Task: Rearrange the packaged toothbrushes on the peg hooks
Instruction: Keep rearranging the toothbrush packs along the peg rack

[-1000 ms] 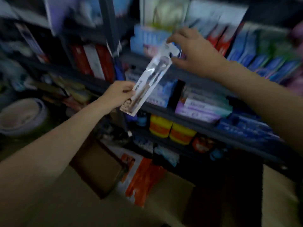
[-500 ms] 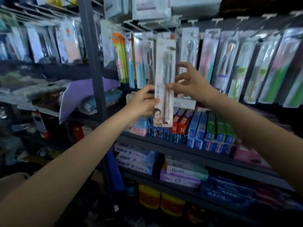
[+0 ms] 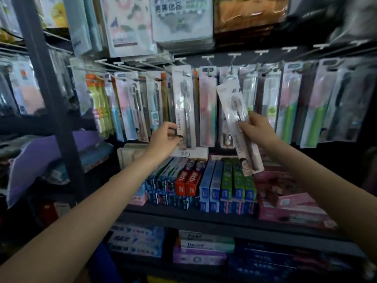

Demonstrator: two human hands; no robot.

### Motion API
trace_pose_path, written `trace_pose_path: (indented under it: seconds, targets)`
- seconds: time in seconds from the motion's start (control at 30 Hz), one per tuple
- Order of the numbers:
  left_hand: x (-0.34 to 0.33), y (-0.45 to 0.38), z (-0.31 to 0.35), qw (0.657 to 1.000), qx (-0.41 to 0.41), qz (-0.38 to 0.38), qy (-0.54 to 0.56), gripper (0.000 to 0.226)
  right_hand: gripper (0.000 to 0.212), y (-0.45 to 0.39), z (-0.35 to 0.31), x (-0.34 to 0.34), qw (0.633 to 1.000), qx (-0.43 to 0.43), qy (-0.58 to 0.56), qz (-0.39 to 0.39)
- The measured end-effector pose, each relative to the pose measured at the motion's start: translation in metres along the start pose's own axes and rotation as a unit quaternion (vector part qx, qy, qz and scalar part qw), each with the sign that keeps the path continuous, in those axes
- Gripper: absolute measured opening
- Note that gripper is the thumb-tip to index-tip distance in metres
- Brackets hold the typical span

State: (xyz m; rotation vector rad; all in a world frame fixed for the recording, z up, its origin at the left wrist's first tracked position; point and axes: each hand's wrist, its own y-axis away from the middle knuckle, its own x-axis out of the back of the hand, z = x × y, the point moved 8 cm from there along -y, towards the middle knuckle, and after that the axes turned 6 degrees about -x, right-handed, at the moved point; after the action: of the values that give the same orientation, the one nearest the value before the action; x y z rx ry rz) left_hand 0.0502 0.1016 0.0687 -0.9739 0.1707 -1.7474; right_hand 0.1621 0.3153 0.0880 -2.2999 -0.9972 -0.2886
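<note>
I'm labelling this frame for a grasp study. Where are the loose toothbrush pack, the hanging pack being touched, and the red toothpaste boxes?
loose toothbrush pack (image 3: pixel 234 111), head view, upper blister.
hanging toothbrush pack (image 3: pixel 184 103), head view, mid blister.
red toothpaste boxes (image 3: pixel 188 183), head view, front faces.

"Doctor" on purple box (image 3: pixel 201 245)

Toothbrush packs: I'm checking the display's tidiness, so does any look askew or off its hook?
Yes. One toothbrush pack is off the hooks, tilted in the right hand. The left hand pinches the bottom of a hanging pack that hangs straight.
</note>
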Motion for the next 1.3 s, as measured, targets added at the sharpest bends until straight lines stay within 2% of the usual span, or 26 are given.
trace_pose_path:
  seconds: [0.07, 0.13, 0.23, 0.33, 0.5, 0.6, 0.7, 0.83, 0.93, 1.03, 1.13, 1.23, 1.3]
  targets:
    - [-0.002, -0.009, 0.005, 0.999, -0.038, 0.019, -0.026, 0.04, 0.005, -0.005, 0.0, 0.014, 1.0, 0.001, 0.025, 0.014]
    - [-0.002, -0.017, 0.01, 0.997, -0.067, 0.035, -0.026, 0.047, 0.023, -0.008, -0.005, 0.018, 0.996, 0.029, 0.082, 0.001]
    - [-0.001, -0.028, 0.017, 0.994, -0.079, 0.075, -0.006, 0.059, 0.028, -0.007, -0.023, 0.009, 0.983, 0.091, 0.153, -0.05]
    - [-0.001, -0.03, 0.021, 0.991, -0.078, 0.108, 0.025, 0.067, 0.031, -0.01, -0.04, 0.0, 0.975, 0.119, 0.179, -0.053]
    - [-0.001, -0.035, 0.014, 0.99, -0.036, 0.112, 0.073, 0.072, 0.027, -0.026, -0.064, -0.013, 0.982, 0.114, 0.14, -0.048]
    - [-0.003, -0.038, 0.011, 0.99, -0.027, 0.102, 0.095, 0.075, 0.034, -0.038, -0.072, -0.017, 0.987, 0.106, 0.121, -0.028]
    - [-0.005, -0.042, 0.007, 0.991, -0.028, 0.096, 0.087, 0.076, 0.043, -0.046, -0.062, -0.024, 0.998, 0.045, 0.025, -0.02]
    - [-0.012, -0.043, 0.009, 0.994, -0.049, 0.08, 0.062, 0.079, 0.04, -0.047, -0.035, -0.037, 0.995, -0.032, -0.096, -0.013]
    - [-0.012, -0.041, 0.008, 0.994, -0.07, 0.073, 0.05, 0.076, 0.038, -0.043, -0.023, -0.041, 0.995, -0.04, -0.092, 0.008]
    - [-0.005, -0.039, 0.002, 0.991, -0.094, 0.09, 0.024, 0.071, 0.044, -0.036, -0.03, -0.038, 0.998, 0.024, 0.0, 0.059]
    - [0.007, -0.042, -0.016, 0.99, -0.094, 0.106, 0.003, 0.067, 0.047, -0.027, -0.048, -0.035, 0.983, 0.085, 0.095, 0.133]
    - [0.021, -0.046, -0.042, 0.991, -0.083, 0.107, -0.014, 0.066, 0.038, -0.016, -0.078, -0.046, 0.977, 0.125, 0.088, 0.15]
    - [0.034, -0.051, -0.06, 0.992, -0.077, 0.102, -0.001, 0.065, 0.036, -0.01, -0.101, -0.068, 0.977, 0.151, 0.075, 0.128]
